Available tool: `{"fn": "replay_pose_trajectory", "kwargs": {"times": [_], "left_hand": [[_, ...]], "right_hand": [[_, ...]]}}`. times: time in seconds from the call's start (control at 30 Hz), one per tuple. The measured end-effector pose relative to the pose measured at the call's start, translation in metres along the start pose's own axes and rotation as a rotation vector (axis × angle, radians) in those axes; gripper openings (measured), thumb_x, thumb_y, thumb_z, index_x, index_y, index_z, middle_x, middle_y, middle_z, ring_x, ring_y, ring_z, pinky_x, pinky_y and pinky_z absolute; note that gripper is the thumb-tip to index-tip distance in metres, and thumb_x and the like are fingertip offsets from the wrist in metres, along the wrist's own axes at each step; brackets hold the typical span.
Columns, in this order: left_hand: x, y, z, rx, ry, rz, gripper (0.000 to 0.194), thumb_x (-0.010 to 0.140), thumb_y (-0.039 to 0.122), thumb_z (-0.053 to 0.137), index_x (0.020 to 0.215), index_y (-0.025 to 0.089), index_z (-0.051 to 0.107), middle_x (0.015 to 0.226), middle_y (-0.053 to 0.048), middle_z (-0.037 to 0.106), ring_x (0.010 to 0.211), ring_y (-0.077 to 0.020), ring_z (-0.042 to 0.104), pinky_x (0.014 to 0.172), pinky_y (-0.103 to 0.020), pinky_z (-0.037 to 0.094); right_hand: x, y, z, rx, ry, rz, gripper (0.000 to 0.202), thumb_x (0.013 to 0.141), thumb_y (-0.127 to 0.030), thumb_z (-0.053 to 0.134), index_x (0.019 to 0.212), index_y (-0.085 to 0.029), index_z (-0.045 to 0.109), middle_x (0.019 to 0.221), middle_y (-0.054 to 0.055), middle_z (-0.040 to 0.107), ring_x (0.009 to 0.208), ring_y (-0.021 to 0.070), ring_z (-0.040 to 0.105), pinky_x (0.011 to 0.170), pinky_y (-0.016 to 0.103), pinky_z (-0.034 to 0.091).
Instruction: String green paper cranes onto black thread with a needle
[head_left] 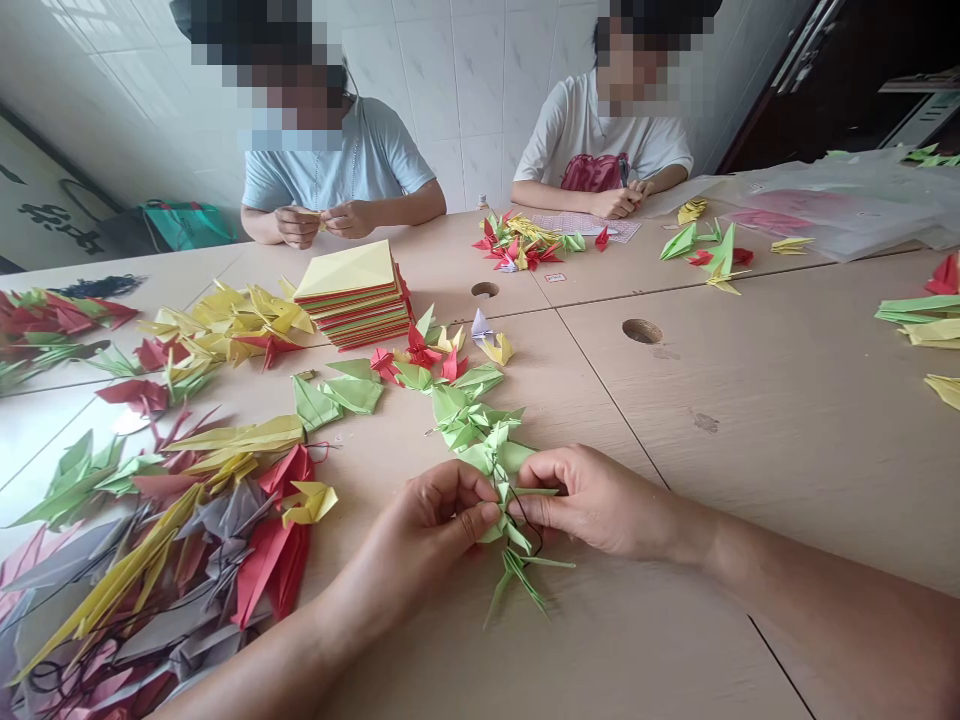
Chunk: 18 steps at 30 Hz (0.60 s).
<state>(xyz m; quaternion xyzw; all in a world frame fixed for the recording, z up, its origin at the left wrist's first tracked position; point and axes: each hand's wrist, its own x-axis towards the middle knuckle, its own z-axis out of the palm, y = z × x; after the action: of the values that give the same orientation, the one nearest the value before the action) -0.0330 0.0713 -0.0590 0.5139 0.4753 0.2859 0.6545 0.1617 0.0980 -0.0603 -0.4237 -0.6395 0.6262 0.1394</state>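
Observation:
A garland of green folded-paper cranes (pixel 491 450) runs up the table in front of me, with a black cord (pixel 534 530) looped along its near part. My left hand (pixel 442 520) pinches the green paper from the left, thumb against fingers. From the right, my right hand (pixel 581 500) pinches the same garland, close to the cord. Loose green paper points (pixel 517 575) stick out below both hands. Just beyond the garland lie red folded cranes (pixel 422 347), a white one (pixel 481 325) and a yellow one (pixel 497 349).
A stack of square paper (pixel 349 285) stands mid-table. Left lie yellow cranes (pixel 232 315) and a large mixed heap (pixel 217 540) with black cords. Two people sit opposite, one with hands (pixel 322 222) on small paper, one holding a pen (pixel 624 172). The table has round holes (pixel 642 331).

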Motion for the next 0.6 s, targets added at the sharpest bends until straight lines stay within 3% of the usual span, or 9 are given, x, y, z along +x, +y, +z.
{"fn": "replay_pose_trajectory", "kwargs": {"times": [0.27,0.43,0.53,0.6], "left_hand": [[-0.0029,0.0019,0.0020,0.019,0.005,0.035,0.013,0.086,0.030,0.055,0.081,0.018,0.052,0.065,0.005,0.046,0.060,-0.0088,0.038,0.056,-0.021,0.034],[-0.0005,0.0019,0.0013,0.034,-0.032,0.040,0.015,0.090,0.034,0.047,0.086,0.020,0.046,0.073,0.002,0.053,0.068,-0.0118,0.047,0.060,-0.023,0.038],[-0.0006,0.0004,0.0012,0.144,0.025,0.087,0.012,0.090,0.032,0.047,0.089,0.021,0.045,0.065,0.005,0.045,0.059,-0.0100,0.040,0.054,-0.022,0.033],[-0.0012,0.0001,0.0016,0.253,0.092,0.116,0.009,0.088,0.029,0.049,0.090,0.021,0.045,0.064,0.007,0.041,0.057,-0.0098,0.036,0.052,-0.022,0.031]], "right_hand": [[-0.0001,-0.0001,-0.0002,-0.002,-0.015,-0.014,0.022,0.086,-0.036,0.055,0.077,-0.016,0.057,0.072,0.000,0.063,0.064,0.0112,0.055,0.055,0.020,0.041],[-0.0008,-0.0014,-0.0024,-0.019,-0.020,0.059,0.025,0.087,-0.040,0.053,0.079,-0.017,0.058,0.074,0.001,0.064,0.064,0.0113,0.056,0.052,0.019,0.040],[-0.0024,-0.0042,-0.0043,-0.063,0.006,0.046,0.027,0.086,-0.043,0.053,0.077,-0.017,0.059,0.072,0.000,0.063,0.062,0.0112,0.055,0.051,0.020,0.039],[-0.0049,-0.0084,-0.0061,-0.175,0.097,0.019,0.028,0.087,-0.043,0.051,0.076,-0.018,0.059,0.068,-0.002,0.060,0.058,0.0102,0.050,0.050,0.021,0.036]]}}
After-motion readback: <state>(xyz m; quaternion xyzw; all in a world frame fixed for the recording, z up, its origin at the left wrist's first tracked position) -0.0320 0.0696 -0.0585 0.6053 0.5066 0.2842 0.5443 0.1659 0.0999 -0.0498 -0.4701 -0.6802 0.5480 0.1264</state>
